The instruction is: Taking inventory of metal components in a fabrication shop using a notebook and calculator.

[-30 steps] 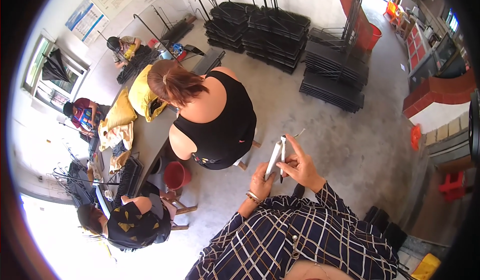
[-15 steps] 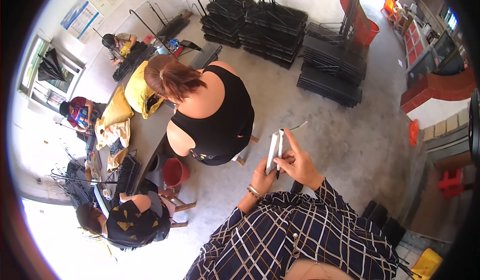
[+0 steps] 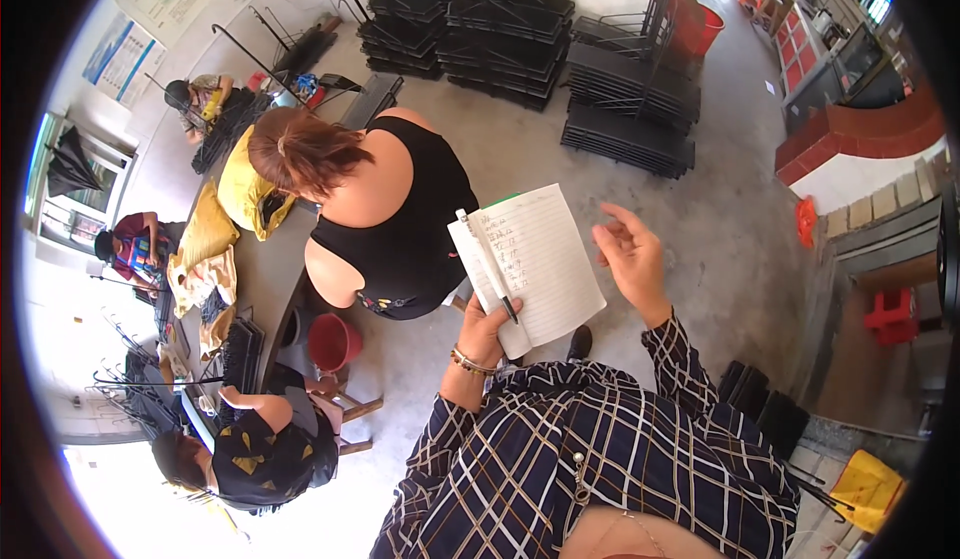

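Observation:
An open notebook with lined white pages lies tilted in front of me, handwriting running down one page. My left hand grips its lower left edge, the thumb over the page. Along that edge lies a slim white pen with a dark tip, held under the same thumb. To the right of the notebook, apart from it, my right hand is raised with nothing in it. Its fingers are loosely bent and apart.
Just ahead, a person in a black tank top sits at a long table. Other people work along it beside yellow sacks. A red bucket stands near the stools. Black racks are stacked at the back.
The notebook, seen nearly edge-on before, is now spread open toward me. My right hand has let go of it and moved right. The pen now lies along the page under my left thumb.

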{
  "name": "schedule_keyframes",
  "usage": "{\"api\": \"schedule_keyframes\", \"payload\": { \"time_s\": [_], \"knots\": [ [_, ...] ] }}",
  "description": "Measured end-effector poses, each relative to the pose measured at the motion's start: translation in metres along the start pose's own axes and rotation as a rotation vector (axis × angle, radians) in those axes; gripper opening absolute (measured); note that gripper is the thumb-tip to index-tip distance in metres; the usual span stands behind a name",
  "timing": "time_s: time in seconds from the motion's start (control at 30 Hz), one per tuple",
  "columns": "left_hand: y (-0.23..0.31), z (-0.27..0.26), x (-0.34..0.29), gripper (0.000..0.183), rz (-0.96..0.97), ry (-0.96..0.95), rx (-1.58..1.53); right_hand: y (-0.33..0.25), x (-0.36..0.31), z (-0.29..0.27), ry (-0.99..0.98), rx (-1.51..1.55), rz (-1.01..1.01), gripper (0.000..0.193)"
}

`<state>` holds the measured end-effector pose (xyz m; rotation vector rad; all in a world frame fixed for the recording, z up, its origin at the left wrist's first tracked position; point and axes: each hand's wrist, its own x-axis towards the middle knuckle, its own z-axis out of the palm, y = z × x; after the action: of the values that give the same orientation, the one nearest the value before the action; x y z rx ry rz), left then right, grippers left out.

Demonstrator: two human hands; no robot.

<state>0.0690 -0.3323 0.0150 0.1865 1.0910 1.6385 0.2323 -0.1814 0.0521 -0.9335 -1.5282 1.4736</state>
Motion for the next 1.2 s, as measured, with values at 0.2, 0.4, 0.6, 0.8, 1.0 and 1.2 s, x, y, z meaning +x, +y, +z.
{"api": "schedule_keyframes", "payload": {
  "time_s": [0.2,0.4,0.6,0.8,1.0,1.2],
  "knots": [
    [0.006,0.004,0.0,0.039,-0.092,-0.042,-0.01,0.045,-0.027,-0.01,0.068,-0.095,0.125,0.039],
    [0.004,0.011,0.005,0.042,-0.15,-0.119,0.039,0.04,-0.039,-0.006,-0.048,0.295,0.423,0.044],
    [0.001,0.022,0.012,0.045,-0.217,-0.188,0.071,0.03,-0.041,-0.023,0.001,0.321,0.374,0.04],
    [-0.02,0.043,0.026,0.049,-0.325,-0.22,0.116,0.036,-0.053,-0.054,0.135,0.337,0.376,0.04],
    [-0.073,0.098,0.055,0.052,-0.441,-0.296,0.159,0.056,-0.059,-0.125,0.266,0.368,0.38,0.04],
    [-0.134,0.189,0.084,0.051,-0.531,-0.333,0.19,0.064,-0.051,-0.226,0.4,0.351,0.334,0.039]
  ]
}}
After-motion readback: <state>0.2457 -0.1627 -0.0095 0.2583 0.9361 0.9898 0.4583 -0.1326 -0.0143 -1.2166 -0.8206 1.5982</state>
